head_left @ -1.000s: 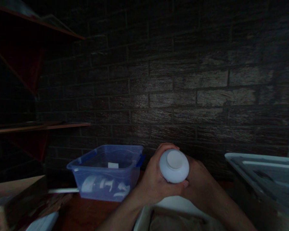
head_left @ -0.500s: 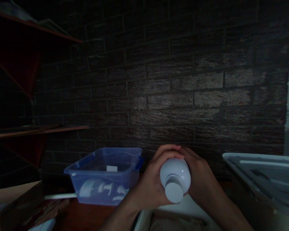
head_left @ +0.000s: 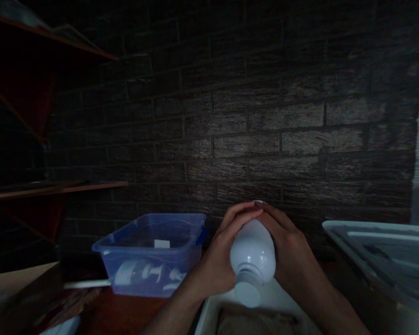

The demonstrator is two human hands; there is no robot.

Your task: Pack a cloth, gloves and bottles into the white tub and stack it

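A white bottle (head_left: 254, 251) with a ribbed white cap (head_left: 247, 291) is held between both hands, its cap end tilted down toward me. My left hand (head_left: 225, 253) wraps its left side, fingers over the top. Around the right side closes my right hand (head_left: 287, 237), and the fingertips of both hands meet near the bottle's far end. Directly below is a white container (head_left: 206, 318) with brownish contents, partly hidden by the bottle and my forearms.
Left of my hands stands a translucent blue plastic bin (head_left: 146, 251) holding pump-top bottles (head_left: 153, 272). A cardboard box (head_left: 24, 288) is at the far left, below wooden shelves (head_left: 91, 187). A lidded plastic tub (head_left: 380, 260) stands on the right. Behind is a dark brick wall (head_left: 230, 125).
The bottle has tipped further, so more of its body shows and its cap sits lower and slightly left. Both hands keep their hold, with their fingers shifted a little upward.
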